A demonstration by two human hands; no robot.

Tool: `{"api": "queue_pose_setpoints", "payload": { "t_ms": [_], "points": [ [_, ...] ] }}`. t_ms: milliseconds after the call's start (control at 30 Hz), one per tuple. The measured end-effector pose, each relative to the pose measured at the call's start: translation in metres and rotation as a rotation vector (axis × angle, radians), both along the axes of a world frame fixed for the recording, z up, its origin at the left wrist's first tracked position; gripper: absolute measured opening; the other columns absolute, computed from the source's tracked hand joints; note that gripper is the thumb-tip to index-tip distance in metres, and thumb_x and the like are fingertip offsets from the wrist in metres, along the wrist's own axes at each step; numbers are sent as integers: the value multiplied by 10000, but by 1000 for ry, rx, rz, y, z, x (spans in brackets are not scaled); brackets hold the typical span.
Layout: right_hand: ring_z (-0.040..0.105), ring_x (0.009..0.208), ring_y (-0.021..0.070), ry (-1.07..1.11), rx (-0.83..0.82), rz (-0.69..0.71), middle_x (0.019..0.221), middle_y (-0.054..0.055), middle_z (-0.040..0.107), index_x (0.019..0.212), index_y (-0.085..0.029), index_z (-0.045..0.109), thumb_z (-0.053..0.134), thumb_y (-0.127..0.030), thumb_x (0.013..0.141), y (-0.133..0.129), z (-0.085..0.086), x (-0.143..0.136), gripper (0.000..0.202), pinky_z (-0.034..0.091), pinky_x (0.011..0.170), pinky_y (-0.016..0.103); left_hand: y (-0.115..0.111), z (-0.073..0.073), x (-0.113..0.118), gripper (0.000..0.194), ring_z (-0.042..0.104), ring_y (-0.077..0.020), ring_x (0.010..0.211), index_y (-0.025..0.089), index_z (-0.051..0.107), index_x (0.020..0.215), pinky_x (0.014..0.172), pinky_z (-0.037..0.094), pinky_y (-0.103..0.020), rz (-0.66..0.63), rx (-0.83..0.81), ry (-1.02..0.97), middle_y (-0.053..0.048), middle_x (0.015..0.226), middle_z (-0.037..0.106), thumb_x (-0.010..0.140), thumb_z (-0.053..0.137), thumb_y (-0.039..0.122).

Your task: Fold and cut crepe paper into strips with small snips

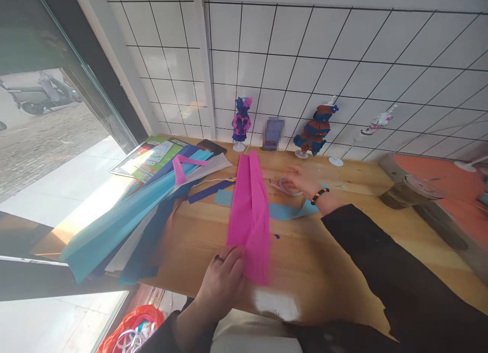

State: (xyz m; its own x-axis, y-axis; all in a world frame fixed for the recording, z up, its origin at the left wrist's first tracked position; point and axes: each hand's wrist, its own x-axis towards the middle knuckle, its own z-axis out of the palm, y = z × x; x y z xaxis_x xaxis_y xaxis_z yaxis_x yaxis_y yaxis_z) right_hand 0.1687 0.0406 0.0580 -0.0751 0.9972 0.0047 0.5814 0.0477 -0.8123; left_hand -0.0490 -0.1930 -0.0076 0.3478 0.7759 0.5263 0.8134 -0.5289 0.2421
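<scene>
A long strip of bright pink crepe paper point(249, 205) lies lengthwise on the wooden table, with folds running along it. My left hand point(224, 271) rests on its near left edge, fingers curled closed on the paper. Farther off, my right hand point(301, 180) is over a pale, ring-shaped thing point(285, 187), its fingers somewhat blurred and apart. I cannot make out exactly what the looped thing is. Light blue paper point(284, 211) passes beneath the pink strip. To the left lies a dark blue strip point(211, 191).
Turquoise paper point(133, 208) and other sheets pile up at left, beside a green-and-black packet point(154, 157). Decorated stands point(241, 127) line the tiled wall, one with brown-and-blue pieces point(314, 132). A cup point(409, 191) stands right. A red bag point(133, 325) sits below the table.
</scene>
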Motion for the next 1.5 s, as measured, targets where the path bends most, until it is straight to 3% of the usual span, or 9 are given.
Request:
{"api": "queue_pose_setpoints", "payload": {
  "t_ms": [100, 267, 500, 733, 900, 1000, 1133, 1333, 1500],
  "points": [
    [617, 792, 150, 137, -249, 77, 999, 59, 626, 1178, -188, 491, 518, -330, 849, -44, -13, 6, 359, 519, 680, 319, 7, -4, 11, 158, 547, -222, 1015, 153, 553, 736, 826, 500, -357, -71, -38, 33, -98, 999, 622, 766, 419, 75],
    [650, 705, 163, 327, -467, 112, 833, 52, 680, 1196, -192, 478, 546, -376, 803, -111, -30, 18, 439, 517, 590, 271, 14, -7, 27, 94, 552, -221, 994, 140, 548, 775, 831, 497, -369, -151, -92, 59, -108, 1035, 611, 769, 459, 112],
    [634, 647, 133, 596, -646, 140, 774, 33, 678, 1110, -196, 560, 533, -476, 788, -165, -50, 23, 427, 503, 598, 259, 19, -10, 42, 87, 541, -234, 1001, 147, 558, 836, 835, 480, -385, -160, -196, 70, -97, 1072, 606, 779, 495, 168],
    [630, 807, 189, 647, -518, 182, 946, 41, 682, 990, -192, 625, 623, -439, 711, -182, -57, 22, 373, 490, 770, 342, 20, 1, 48, 520, 456, -303, 1084, 170, 565, 955, 908, 386, -490, -214, -339, 162, -111, 1180, 529, 687, 578, 616],
    [601, 910, 195, 418, -318, 106, 1050, 70, 648, 1117, -188, 576, 554, -382, 774, -192, -58, 26, 395, 454, 853, 339, 46, 17, 55, 438, 462, -276, 1076, 152, 556, 1028, 884, 406, -430, -206, -357, 224, -122, 1170, 518, 831, 442, 526],
    [604, 745, 183, 285, -322, 55, 825, 42, 663, 1158, -169, 549, 507, -400, 797, -197, -60, 29, 430, 486, 701, 310, 71, 22, 64, 396, 403, -263, 1172, 141, 519, 1118, 961, 354, -405, -232, -298, 259, -116, 1257, 470, 880, 403, 435],
    [523, 511, 142, 254, -388, 6, 587, -28, 555, 1197, -147, 505, 470, -425, 802, -204, -65, 32, 483, 435, 494, 263, 99, 9, 74, 501, 282, -256, 1289, 144, 429, 1262, 1045, 258, -410, -324, -268, 326, -97, 1362, 396, 881, 387, 466],
    [568, 504, 146, 172, -395, 0, 569, -34, 572, 1236, -132, 471, 452, -421, 803, -216, -67, 37, 520, 465, 551, 275, 107, -19, 77, 620, 206, -254, 1333, 157, 377, 1326, 1080, 182, -441, -333, -283, 355, -102, 1421, 319, 878, 254, 568],
    [631, 828, 202, -268, -74, -115, 951, 86, 678, 1121, -175, 578, 433, -440, 822, -196, -68, 85, 424, 489, 729, 319, 107, -24, 76, 596, 208, -241, 1334, 180, 381, 1328, 1082, 179, -445, -322, -242, 334, -90, 1422, 320, 883, 261, 560]
  ]
}}
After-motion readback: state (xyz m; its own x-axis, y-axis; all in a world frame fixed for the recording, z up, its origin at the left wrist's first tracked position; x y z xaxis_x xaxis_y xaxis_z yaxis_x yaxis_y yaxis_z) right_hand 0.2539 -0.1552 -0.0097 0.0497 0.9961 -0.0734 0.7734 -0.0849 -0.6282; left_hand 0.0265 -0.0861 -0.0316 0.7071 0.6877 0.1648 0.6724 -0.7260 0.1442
